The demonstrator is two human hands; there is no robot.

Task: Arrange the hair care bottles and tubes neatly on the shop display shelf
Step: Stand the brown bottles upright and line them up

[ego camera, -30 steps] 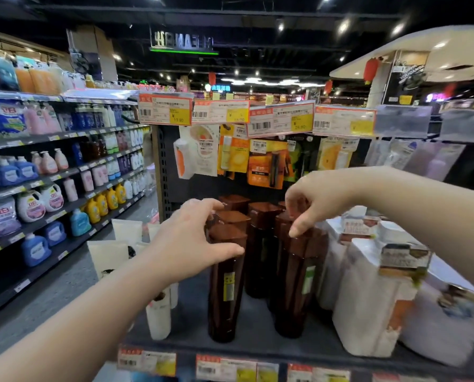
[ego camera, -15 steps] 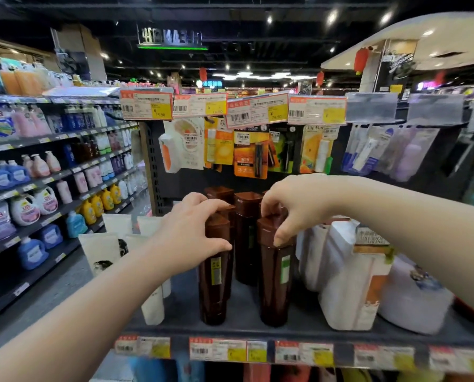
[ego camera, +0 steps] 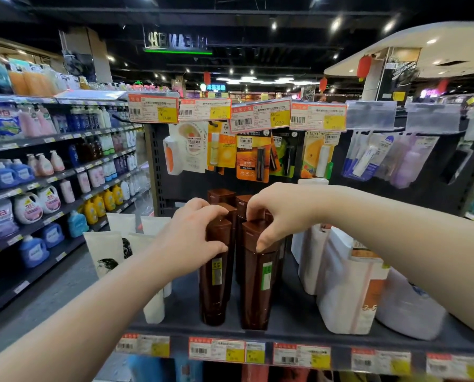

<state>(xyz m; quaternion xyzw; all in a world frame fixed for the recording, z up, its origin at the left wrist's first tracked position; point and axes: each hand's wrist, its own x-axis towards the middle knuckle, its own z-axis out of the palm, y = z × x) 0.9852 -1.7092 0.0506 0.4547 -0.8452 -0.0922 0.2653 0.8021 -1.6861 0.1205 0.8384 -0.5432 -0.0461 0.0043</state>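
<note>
Just behind the front edge of the shelf [ego camera: 293, 315], two bottles stand upright side by side, a narrow gap between them. The left hand [ego camera: 191, 238] grips the left brown bottle [ego camera: 213, 285] by its cap; the right hand [ego camera: 280, 216] pinches the cap of the right brown bottle [ego camera: 258, 293]. Bare shelf separates that one from the white pouches [ego camera: 346, 285]; white tubes [ego camera: 103, 252] crowd the left end.

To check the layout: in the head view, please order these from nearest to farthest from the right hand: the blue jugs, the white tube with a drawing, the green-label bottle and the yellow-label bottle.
From the right hand:
1. green-label bottle: gripped by it at the cap.
2. yellow-label bottle: just left, in the left hand.
3. white tube: further left.
4. blue jugs: far left, across the aisle.
</note>
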